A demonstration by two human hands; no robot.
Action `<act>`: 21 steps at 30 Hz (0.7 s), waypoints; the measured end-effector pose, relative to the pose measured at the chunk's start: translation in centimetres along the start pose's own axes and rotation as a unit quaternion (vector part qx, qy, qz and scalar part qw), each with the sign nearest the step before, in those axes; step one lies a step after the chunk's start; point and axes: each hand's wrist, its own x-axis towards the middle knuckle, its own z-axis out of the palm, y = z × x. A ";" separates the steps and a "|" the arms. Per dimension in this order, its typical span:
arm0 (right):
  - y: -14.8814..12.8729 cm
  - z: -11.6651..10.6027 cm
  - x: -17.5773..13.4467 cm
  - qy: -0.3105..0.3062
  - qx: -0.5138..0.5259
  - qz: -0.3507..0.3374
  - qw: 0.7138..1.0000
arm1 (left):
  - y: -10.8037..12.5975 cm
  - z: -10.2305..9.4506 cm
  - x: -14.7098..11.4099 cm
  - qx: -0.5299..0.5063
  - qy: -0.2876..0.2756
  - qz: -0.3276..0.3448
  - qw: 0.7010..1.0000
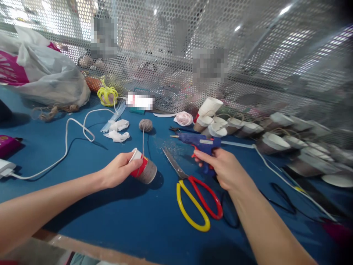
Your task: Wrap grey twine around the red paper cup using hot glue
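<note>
Within left hand (119, 169): tilted paper cup (144, 170), gripped near rim.

Blue glue gun (198, 141); red cup (140, 169), grey yarn wrap (149, 173).

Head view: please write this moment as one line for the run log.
left grip: holds cup partly wrapped in yarn | right grip: holds glue gun | scissors: on table | yarn ball: on table, strand runs to cup

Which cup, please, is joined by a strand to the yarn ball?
The red-and-white cup in the left hand, partly wrapped in grey yarn; the other cups sit unheld, grouped at the right.
</note>
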 end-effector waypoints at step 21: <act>-3.4 7.6 0.6 -0.252 -0.070 -0.072 0.962 | -0.1 0.0 -0.6 0.099 -0.028 0.039 0.994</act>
